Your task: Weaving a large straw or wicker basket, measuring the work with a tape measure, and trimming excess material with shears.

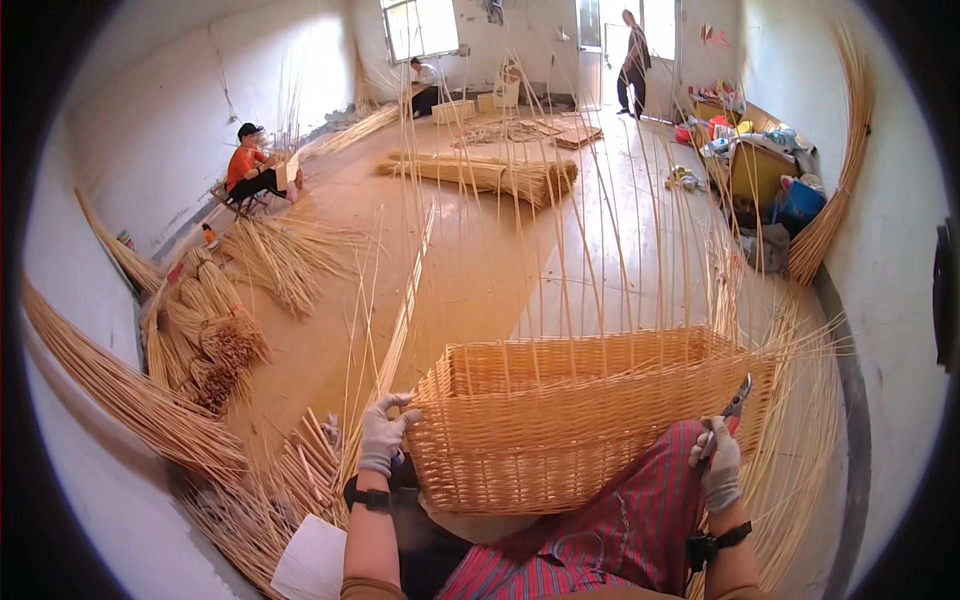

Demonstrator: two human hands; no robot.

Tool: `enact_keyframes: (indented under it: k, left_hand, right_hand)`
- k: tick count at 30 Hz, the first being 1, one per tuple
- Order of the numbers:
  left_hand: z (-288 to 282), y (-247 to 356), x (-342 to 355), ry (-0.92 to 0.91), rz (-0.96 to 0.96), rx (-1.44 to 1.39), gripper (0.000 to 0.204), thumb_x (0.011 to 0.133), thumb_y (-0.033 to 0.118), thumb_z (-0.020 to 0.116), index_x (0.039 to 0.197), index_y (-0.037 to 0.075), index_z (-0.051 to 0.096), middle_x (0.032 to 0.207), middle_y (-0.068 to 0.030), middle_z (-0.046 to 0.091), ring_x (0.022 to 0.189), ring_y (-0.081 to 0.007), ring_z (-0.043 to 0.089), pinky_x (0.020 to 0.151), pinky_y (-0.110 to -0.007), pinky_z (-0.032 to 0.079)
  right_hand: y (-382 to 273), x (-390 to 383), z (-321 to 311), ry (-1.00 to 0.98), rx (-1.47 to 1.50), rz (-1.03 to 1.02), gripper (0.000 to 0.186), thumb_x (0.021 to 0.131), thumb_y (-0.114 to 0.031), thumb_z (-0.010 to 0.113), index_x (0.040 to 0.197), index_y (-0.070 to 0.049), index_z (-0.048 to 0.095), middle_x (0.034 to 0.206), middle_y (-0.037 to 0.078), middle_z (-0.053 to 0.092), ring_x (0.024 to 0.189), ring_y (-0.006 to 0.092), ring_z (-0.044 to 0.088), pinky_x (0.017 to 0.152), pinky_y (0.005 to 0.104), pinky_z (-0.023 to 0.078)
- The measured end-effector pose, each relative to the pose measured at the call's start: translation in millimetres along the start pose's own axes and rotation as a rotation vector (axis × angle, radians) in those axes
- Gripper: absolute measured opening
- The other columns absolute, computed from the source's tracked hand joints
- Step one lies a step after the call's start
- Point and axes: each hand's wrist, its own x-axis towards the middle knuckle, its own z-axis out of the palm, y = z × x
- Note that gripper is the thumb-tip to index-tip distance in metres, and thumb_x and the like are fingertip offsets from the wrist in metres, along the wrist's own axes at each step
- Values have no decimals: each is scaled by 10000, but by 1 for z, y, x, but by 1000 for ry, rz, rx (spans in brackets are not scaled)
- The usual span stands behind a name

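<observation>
A long rectangular woven wicker basket (560, 430) rests across my lap on a red striped cloth (640, 515), with tall unwoven stakes rising from it. My left hand (385, 430), in a pale glove, grips the basket's left end near the top corner. My right hand (718, 460), also gloved, is closed on pruning shears (737, 400) with red handles, held at the front right of the basket with the blades pointing up.
Wicker bundles (205, 330) line the left wall, and another bundle (480, 175) lies mid-floor. A person (250, 165) sits at left, another (425, 90) at the back, and a third (632, 70) stands by the doorway. Piled bags and containers (760, 170) line the right wall.
</observation>
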Motion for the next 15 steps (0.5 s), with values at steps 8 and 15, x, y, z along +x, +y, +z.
enact_keyframes:
  k: [8,15]
  left_hand:
    - [16,-13,-5,199,173,116,350,823,95,838,1125,32,673,1007,-38,707,724,-87,595,664,-273,515]
    - [20,-15,-6,231,275,167,318,842,81,815,1113,15,662,988,-56,710,788,-127,590,734,-279,505]
  right_hand:
    - [0,-10,9,20,-69,-45,353,993,-364,639,1056,-17,645,642,18,557,486,162,563,429,323,484]
    - [-2,-17,13,11,-57,-34,360,984,-398,645,1074,-50,655,648,4,569,511,143,568,459,301,492]
